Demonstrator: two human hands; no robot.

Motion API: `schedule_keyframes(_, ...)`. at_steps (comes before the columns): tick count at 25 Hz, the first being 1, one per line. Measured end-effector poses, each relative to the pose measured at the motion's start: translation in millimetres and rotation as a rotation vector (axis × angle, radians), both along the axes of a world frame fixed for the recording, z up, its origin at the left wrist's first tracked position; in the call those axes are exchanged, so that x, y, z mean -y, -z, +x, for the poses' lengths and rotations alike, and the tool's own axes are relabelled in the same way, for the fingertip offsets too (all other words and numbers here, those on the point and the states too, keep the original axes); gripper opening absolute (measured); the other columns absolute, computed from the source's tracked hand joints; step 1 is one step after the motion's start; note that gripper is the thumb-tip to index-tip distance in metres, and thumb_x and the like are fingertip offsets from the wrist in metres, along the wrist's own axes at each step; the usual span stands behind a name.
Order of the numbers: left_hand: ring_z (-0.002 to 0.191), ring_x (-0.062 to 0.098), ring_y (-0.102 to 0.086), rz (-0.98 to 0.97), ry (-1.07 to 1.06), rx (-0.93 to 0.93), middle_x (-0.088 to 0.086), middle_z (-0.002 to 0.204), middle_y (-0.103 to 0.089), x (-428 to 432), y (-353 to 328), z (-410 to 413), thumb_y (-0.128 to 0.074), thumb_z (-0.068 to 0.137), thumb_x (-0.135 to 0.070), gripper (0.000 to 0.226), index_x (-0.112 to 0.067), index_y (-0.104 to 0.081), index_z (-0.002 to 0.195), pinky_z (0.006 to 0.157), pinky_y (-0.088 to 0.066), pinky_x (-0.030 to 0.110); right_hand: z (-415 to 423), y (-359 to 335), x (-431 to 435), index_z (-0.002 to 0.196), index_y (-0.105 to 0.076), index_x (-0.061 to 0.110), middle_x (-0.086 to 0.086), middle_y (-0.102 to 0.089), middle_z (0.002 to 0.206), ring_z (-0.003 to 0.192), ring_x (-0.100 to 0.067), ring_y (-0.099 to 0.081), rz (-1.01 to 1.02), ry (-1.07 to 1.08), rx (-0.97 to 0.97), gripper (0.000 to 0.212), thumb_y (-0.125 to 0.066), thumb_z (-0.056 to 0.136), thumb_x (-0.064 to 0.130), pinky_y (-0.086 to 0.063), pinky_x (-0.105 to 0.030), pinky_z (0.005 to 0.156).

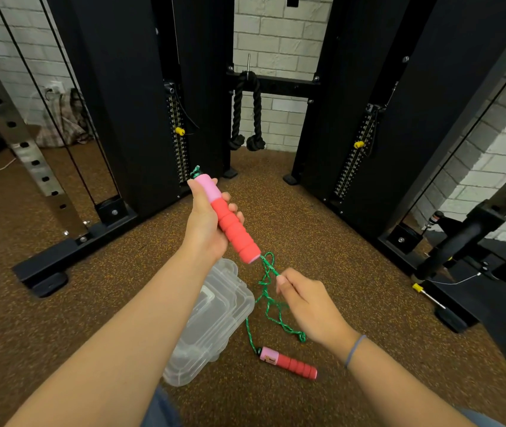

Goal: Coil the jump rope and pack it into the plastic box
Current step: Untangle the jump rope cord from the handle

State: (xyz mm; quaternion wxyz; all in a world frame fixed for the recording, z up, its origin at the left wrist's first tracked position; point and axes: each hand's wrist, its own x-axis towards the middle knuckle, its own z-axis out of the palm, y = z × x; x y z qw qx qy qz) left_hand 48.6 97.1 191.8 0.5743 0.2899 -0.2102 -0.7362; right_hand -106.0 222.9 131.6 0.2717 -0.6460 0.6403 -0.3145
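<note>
The left arm reaches forward from the lower left, and the left hand [207, 223] is raised above the floor [322, 229]. Its fingers are curled around a handle [235, 231] and hold it near the middle. The long axis of this handle is diagonal: the pink end points up and away from the person, and the red end points down to the right, toward the right hand [310, 303]. A short piece of green rope [268, 298] shows at the pink end.

The right arm comes from the lower right, with a blue band [355, 349] on the wrist. The back of the right hand faces the camera. Its thumb and forefinger pinch the rope just below the red end, and the other fingers are curled.

From there the rope hangs in loose tangled loops down to the second handle [288, 362]. That handle lies flat on the floor, pink end to the left. The clear box [214, 318] lies on the floor just beside it, partly under the left forearm, with its lid on.
</note>
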Motion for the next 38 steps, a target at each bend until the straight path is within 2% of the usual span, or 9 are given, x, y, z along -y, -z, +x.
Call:
schedule_keyframes(5,0.049,0.008,-0.045,-0.116,0.006,0.194,-0.002,0.07,-0.048,-1.9,4.9,-7.6,-0.03,0.094,-0.056,0.042,-0.023,-0.048,0.114,0.052,-0.045,0.028,-14.9,-30.0,-7.2,0.081,-0.055,0.015,0.004,-0.042,0.05,0.046,-0.008,-0.041,-0.074,-0.06,-0.085,0.026,-0.042,0.098,0.03,-0.033,-0.023,0.05)
schedule_keyframes(10,0.052,0.01,-0.058,-0.338,0.142,0.553,0.002,0.078,-0.056,-20.8,4.8,-19.4,-0.03,0.096,-0.051,0.041,-0.019,-0.047,0.115,0.051,-0.053,0.027,-11.3,-75.2,-8.8,0.082,-0.052,0.024,0.005,-0.053,0.066,0.06,-0.012,-0.05,-0.095,-0.37,-0.464,0.022,-0.045,0.095,0.041,-0.045,-0.035,0.062)
schedule_keyframes(13,0.055,0.012,-0.063,-0.373,0.384,0.521,0.004,0.079,-0.064,-39.2,-4.2,-27.7,-0.036,0.088,-0.058,0.054,-0.018,-0.054,0.118,0.05,-0.053,0.026,-11.3,-110.4,3.2,0.077,-0.055,0.026,0.014,-0.045,0.066,0.06,-0.008,-0.048,-0.184,-0.466,-0.415,0.015,-0.055,0.091,0.033,-0.044,-0.026,0.06)
schedule_keyframes(17,0.064,0.016,-0.071,-0.294,0.565,0.463,0.003,0.089,-0.073,-53.4,-13.7,-32.6,-0.037,0.084,-0.062,0.059,-0.017,-0.062,0.113,0.05,-0.056,0.025,-22.8,-133.5,24.7,0.084,-0.066,0.019,0.006,-0.047,0.071,0.062,-0.009,-0.046,-0.316,-0.295,-0.407,0.016,-0.062,0.087,0.034,-0.037,-0.016,0.058)
schedule_keyframes(24,0.037,0.008,-0.057,-0.3,0.604,0.432,0.008,0.085,-0.074,-58.6,-12.7,-34.1,-0.038,0.073,-0.068,0.071,-0.018,-0.059,0.12,0.04,-0.048,0.019,-33.5,-132.9,36.8,0.081,-0.06,0.019,0.007,-0.053,0.068,0.061,-0.004,-0.047,-0.244,-0.114,-0.069,0.026,-0.078,0.07,0.036,-0.042,-0.018,0.06)
schedule_keyframes(27,0.032,0.004,-0.05,-0.361,0.66,0.35,-0.001,0.07,-0.073,-60.3,-13.8,-33.4,-0.049,0.07,-0.061,0.058,-0.019,-0.059,0.109,0.036,-0.043,0.016,-42.9,-129.3,44.6,0.081,-0.051,0.014,0.0,-0.05,0.066,0.059,-0.005,-0.046,-0.172,-0.201,0.154,0.039,-0.078,0.062,0.035,-0.043,-0.021,0.059)
schedule_keyframes(32,0.028,0.002,-0.044,-0.42,0.772,0.261,-0.003,0.046,-0.059,-59.1,-14.5,-26.6,-0.062,0.079,-0.017,0.008,-0.014,-0.069,0.076,0.034,-0.038,0.014,-51.8,-105.9,57.4,0.077,-0.044,0.019,0.004,-0.052,0.057,0.049,-0.005,-0.049,-0.033,-0.232,0.68,0.037,-0.076,0.065,0.033,-0.039,-0.016,0.048)
schedule_keyframes(35,0.03,0.004,-0.046,-0.415,0.773,0.218,-0.006,0.045,-0.052,-59.7,-11.8,-27.6,-0.062,0.072,-0.019,0.013,-0.018,-0.067,0.06,0.035,-0.041,0.016,-39.6,-83.5,63.3,0.076,-0.052,0.019,0.001,-0.042,0.058,0.048,-0.006,-0.036,0.061,-0.163,0.824,0.029,-0.068,0.078,0.042,-0.034,-0.018,0.048)
schedule_keyframes(38,0.036,0.006,-0.053,-0.413,0.716,0.224,-0.004,0.055,-0.059,-56.8,-8.4,-28.6,-0.061,0.076,-0.016,0.016,-0.021,-0.068,0.09,0.038,-0.046,0.018,-9.4,-56.8,58.7,0.066,-0.054,0.013,0.001,-0.041,0.047,0.041,-0.011,-0.036,0.163,-0.057,0.939,0.041,-0.042,0.097,0.037,-0.032,-0.021,0.042)
